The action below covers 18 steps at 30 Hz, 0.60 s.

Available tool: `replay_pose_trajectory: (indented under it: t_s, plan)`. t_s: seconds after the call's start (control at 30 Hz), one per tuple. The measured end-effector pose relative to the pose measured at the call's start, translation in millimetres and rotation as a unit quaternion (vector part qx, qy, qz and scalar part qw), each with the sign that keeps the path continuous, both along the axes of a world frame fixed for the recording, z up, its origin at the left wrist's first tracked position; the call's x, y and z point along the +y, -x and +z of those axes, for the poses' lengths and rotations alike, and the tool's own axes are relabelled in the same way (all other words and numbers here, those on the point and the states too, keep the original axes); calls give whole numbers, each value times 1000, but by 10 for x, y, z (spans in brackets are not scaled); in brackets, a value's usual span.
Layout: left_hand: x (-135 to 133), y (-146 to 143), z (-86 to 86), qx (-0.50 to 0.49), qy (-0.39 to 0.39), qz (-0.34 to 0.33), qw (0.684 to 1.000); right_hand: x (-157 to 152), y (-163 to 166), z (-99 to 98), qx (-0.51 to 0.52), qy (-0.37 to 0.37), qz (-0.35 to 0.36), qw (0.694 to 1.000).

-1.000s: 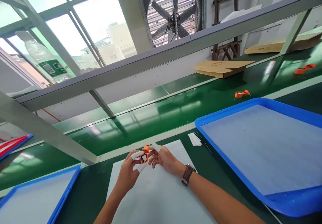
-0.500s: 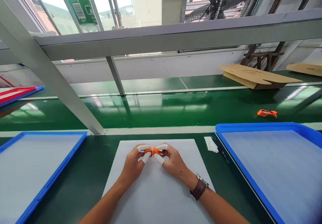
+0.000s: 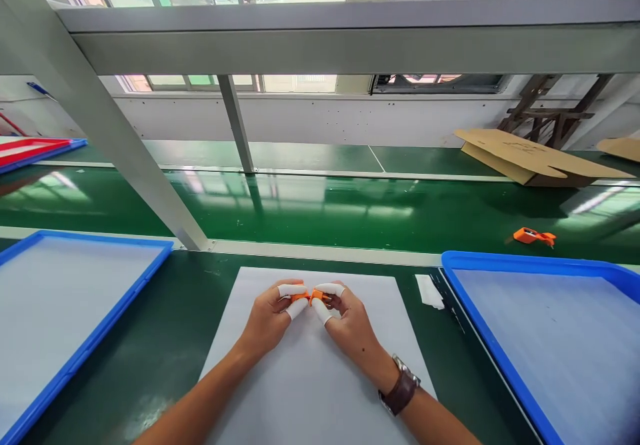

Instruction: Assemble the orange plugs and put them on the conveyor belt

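Observation:
A small orange part (image 3: 309, 294) is pinched between both my hands above a white sheet (image 3: 310, 392) on the green bench. My left hand (image 3: 273, 318) grips its left end with thumb and forefinger, both in white finger cots. My right hand (image 3: 350, 325), with a brown watch on the wrist, grips the right end the same way. Most of the part is hidden by my fingertips.
Blue trays lie at the left (image 3: 75, 358) and the right (image 3: 500, 365). A second orange part (image 3: 534, 236) rests on the shiny green conveyor belt behind. A small white scrap (image 3: 430, 292) lies beside the right tray. Flat cardboard (image 3: 535, 155) lies at the back right. Grey frame bars (image 3: 125, 158) cross overhead.
My head has swung left and down, so the fan and windows left the view. Both hands turned the orange part from upright to level and keep pinching it over the sheet.

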<state>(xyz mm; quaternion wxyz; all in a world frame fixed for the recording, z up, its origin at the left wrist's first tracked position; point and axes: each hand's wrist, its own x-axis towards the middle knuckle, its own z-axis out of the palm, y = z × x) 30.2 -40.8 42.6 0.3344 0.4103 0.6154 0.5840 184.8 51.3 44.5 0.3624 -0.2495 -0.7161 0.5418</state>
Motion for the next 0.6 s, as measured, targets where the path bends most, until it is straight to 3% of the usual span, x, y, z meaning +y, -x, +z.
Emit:
replay_pose_trajectory:
  t_s: [0.13,0.37,0.6]
  plan:
    - [-6,-35,-13,1,6,38,999,-70,-4,-11,-1,-90,25,996]
    - [-49,21,-41,99,11,-40,994,-7,2,-15,-30,25,-8,999]
    - [-64,-7,-62,301,-25,2,953,-17,-25,4,-52,-46,-8,998]
